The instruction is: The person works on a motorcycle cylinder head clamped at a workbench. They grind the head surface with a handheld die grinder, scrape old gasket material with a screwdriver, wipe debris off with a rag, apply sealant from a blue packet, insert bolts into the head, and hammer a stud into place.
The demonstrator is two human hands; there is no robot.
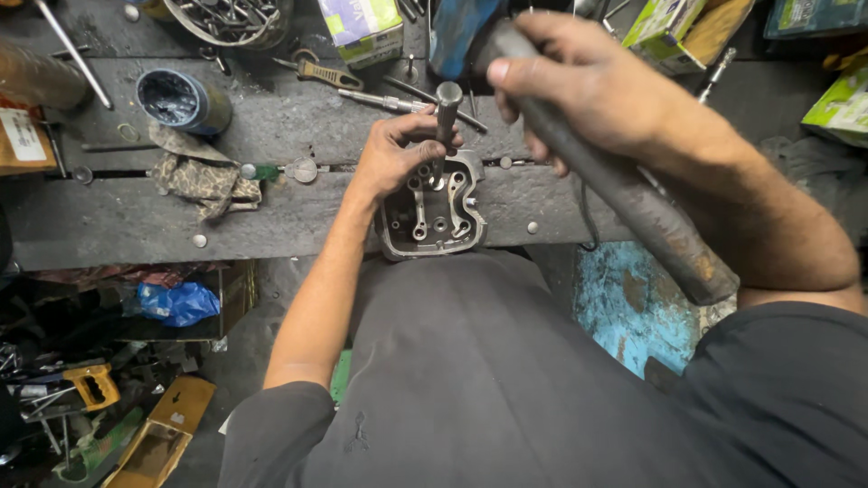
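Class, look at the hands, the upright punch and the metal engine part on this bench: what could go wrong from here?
1. The left hand grips the punch near its top, so the raised hammer in the right hand might hit fingers.
2. The engine part looks unclamped at the bench edge; it may shift.

A white-and-purple carton (363, 27) is sitting far, centre-left. Green-and-white boxes are lying far right: one (665, 32) beside the raised hand, another (841, 104) at the edge (partly cropped). A brown label-bearing box (23, 136) is resting far left.
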